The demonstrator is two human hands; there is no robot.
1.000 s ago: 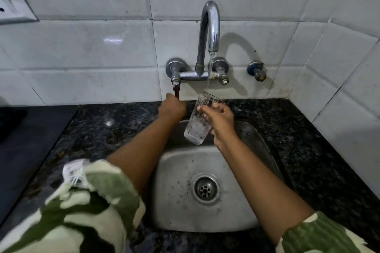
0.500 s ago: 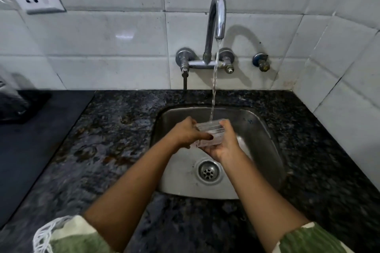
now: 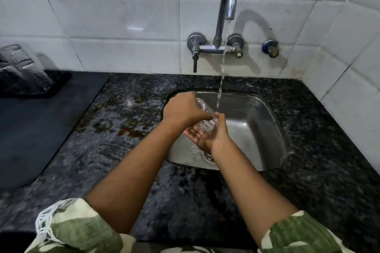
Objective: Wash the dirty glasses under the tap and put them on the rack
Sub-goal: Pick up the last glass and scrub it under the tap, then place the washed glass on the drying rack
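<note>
Clear ribbed glass [image 3: 205, 123] lies on its side between my two hands, held over the steel sink [image 3: 257, 129] just in front of the falling stream of water [image 3: 221, 86]. My left hand [image 3: 183, 111] comes over the top of it, fingers curled around its upper end, so that only a little of the rim shows past my knuckles. My right hand [image 3: 209, 135] cups it from below, palm turned up, thumb lying against the side nearest the stream. Both hands are clamped on it together, touching each other around its body. The stream drops from the curved tap [image 3: 227, 6] on the tiled wall behind the sink and passes just beyond the glass, close to my right thumb; whether it strikes the glass I cannot tell. My wrist hides most of the drain. Wet black granite counter [image 3: 127, 146] surrounds the sink. Well to the sink's left, against the wall, another glass [image 3: 16, 61] stands upside down on a dark rack [image 3: 41, 86], blurred at the edge of my sight.
</note>
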